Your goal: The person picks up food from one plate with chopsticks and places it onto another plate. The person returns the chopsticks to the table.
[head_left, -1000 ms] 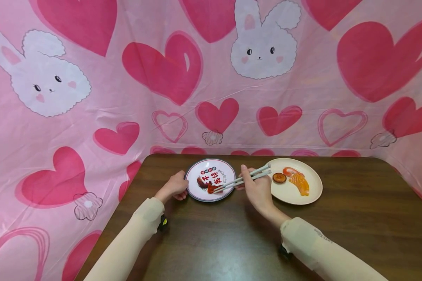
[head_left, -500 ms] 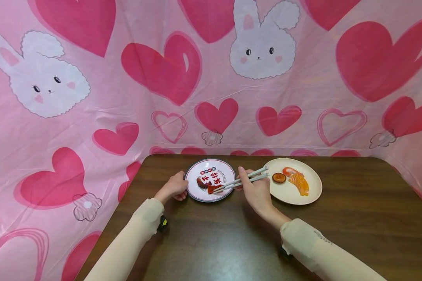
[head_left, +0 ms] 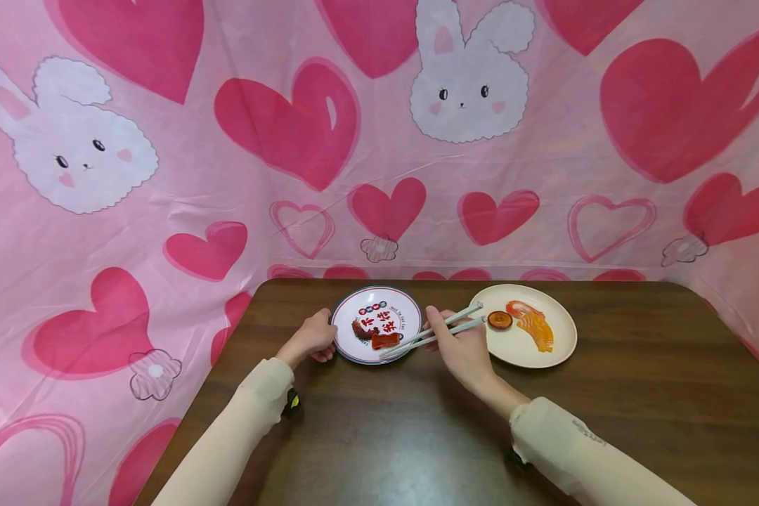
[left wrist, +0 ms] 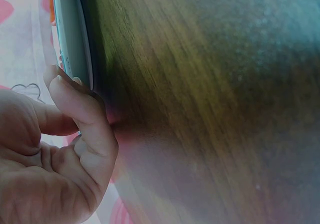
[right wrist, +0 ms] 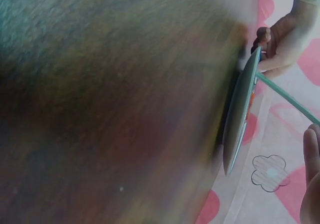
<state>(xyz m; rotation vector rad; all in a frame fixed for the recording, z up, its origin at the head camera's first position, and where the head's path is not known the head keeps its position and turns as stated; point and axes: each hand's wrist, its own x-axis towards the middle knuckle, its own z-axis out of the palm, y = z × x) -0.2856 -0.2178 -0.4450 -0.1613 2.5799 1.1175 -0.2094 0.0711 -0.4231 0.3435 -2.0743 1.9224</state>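
Observation:
My left hand (head_left: 316, 336) grips the left rim of a small white plate (head_left: 348, 309) with red printed characters; in the left wrist view its curled fingers (left wrist: 87, 119) meet the plate's edge. On that plate lie a reddish, glossy rectangular food piece (head_left: 386, 341) and a darker, curved brown-red piece (head_left: 362, 330). My right hand (head_left: 468, 355) holds a pair of pale green chopsticks (head_left: 468, 311). Their tips rest over the plate's near side, just below the rectangular piece, with nothing between them. The right wrist view catches one chopstick (right wrist: 290, 101) reaching the plate's rim.
A cream plate (head_left: 563, 330) stands to the right, partly behind my right hand. It bears a round brown mushroom slice (head_left: 500, 320), a shrimp-like piece (head_left: 523, 309) and orange salmon-like slices (head_left: 537, 334). A pink heart-and-rabbit cloth (head_left: 316, 232) hangs behind the brown table (head_left: 379, 436).
The chopstick tips have come off the rectangular red piece and moved toward the plate's near edge. That piece now lies flat on the white plate. My left hand keeps its hold.

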